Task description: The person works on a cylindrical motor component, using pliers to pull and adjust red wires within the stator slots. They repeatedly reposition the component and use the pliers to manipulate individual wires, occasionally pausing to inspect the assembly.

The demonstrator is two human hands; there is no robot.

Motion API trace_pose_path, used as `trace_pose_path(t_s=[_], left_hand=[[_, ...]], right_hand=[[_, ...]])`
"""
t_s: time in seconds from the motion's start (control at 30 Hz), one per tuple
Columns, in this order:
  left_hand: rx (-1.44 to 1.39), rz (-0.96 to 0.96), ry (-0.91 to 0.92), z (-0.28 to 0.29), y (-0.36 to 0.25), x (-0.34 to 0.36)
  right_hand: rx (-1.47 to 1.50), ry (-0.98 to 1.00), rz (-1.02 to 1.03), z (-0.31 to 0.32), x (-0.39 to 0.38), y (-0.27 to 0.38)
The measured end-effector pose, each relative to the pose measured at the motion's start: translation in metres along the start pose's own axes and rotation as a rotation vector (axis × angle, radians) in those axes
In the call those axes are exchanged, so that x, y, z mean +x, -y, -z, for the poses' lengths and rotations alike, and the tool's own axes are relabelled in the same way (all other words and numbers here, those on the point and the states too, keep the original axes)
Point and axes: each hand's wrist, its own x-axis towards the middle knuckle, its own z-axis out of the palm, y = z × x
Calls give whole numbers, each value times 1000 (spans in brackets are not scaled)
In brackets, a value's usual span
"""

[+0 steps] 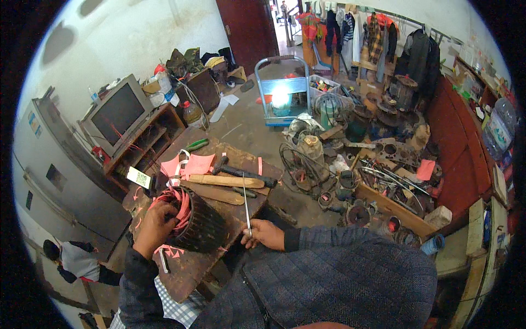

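Note:
My left hand (161, 225) is closed at the bundle of pink wires (181, 203) inside a dark ribbed cylindrical motor housing (205, 227) on a worn wooden table (148, 252). My right hand (263, 234), near the table's right edge, grips a long, thin metal tool (246, 203) that points away from me. Behind the housing lie wooden slats (219, 194), a black-handled hammer (249, 176), pink sheets (198, 164) and green-handled pliers (197, 144). An upright phone-like card (139, 176) stands at the left, and pink scraps lie about the tabletop.
Motor parts, cables and a wooden crate (394, 211) crowd the floor at right. A blue trolley (282, 85) with a glowing object stands ahead. An old television (118, 112) and refrigerator (66, 181) are at left, with another person (76, 260) low beside them.

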Motion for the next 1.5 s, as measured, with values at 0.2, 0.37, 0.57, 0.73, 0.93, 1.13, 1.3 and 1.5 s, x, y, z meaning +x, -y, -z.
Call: trace_pose_path(t_s=[0.2,0.37,0.57,0.73,0.93,1.13,1.3,1.5], left_hand=[[32,-29,-48,-4,0,1],[-6,58,-11,-2,-5,0],[-8,45,-19,-1,-6,-1],[-53,31,-78,-6,1,-1],[-64,25,-73,-8,4,-2],[-41,-36,-69,-5,1,-2],[-52,-46,-87,-4,0,-3],[-62,-29,-66,-5,2,-2]], right_hand=[[-37,-13,30,2,-2,5],[21,-52,-19,5,-3,10],[22,-44,-19,7,0,6],[-4,-36,-14,8,2,7],[-16,-29,-24,7,2,9],[-38,-26,-20,8,3,9],[-51,-18,-12,7,3,11],[-68,-35,-33,6,2,13]])
